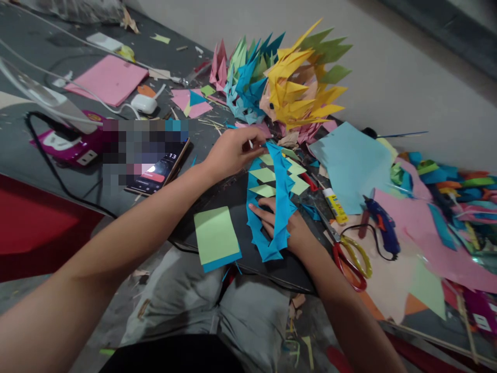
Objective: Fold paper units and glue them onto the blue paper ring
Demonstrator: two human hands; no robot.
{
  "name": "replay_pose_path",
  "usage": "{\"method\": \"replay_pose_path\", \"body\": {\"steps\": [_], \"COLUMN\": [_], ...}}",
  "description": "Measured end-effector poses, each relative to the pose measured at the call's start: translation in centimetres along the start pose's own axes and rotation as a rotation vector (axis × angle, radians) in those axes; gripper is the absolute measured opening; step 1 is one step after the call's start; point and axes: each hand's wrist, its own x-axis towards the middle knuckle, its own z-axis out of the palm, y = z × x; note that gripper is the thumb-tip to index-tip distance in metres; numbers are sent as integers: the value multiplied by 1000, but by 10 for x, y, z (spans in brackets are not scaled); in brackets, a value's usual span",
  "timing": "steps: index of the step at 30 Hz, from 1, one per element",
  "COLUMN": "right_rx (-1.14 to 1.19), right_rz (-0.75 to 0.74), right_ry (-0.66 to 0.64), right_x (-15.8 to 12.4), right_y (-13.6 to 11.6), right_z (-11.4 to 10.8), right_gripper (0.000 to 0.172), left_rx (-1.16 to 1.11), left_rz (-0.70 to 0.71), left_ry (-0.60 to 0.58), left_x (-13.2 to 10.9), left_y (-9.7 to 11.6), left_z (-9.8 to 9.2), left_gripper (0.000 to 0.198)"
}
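A blue folded-paper ring (280,178) with a zigzag edge stands tilted on the dark table, with light green paper points (262,175) along its far part. My left hand (238,147) is closed in a pinch at the ring's top end; the fingertips are partly hidden. From the right, my right hand (287,225) reaches behind the near blue band and holds the ring from within. Its fingers show through the opening, one fingertip against the left band. Green paper sheets (217,235) lie on a blue sheet left of the ring.
Finished spiky paper pieces (298,88) stand behind. To the right lie a glue stick (335,205), scissors (349,259), a glue gun (382,225) and coloured sheets (349,160). On the left are a phone (161,168), a purple power strip (73,140), cables and pink paper (106,80).
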Motion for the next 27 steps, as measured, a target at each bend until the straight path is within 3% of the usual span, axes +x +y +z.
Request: {"method": "replay_pose_path", "body": {"steps": [15, 23, 27], "right_rx": [116, 31, 14], "right_rz": [52, 49, 50], "right_ry": [44, 113, 99], "right_x": [-12, -2, -3], "right_y": [-2, -11, -12], "right_z": [7, 3, 5], "right_gripper": [55, 38, 38], "left_rx": [8, 14, 28], "left_rz": [5, -7, -10], "left_ry": [-10, -20, -26], "left_x": [0, -3, -3], "left_y": [1, 0, 1], "left_z": [-2, -1, -1], "left_gripper": [11, 11, 7]}}
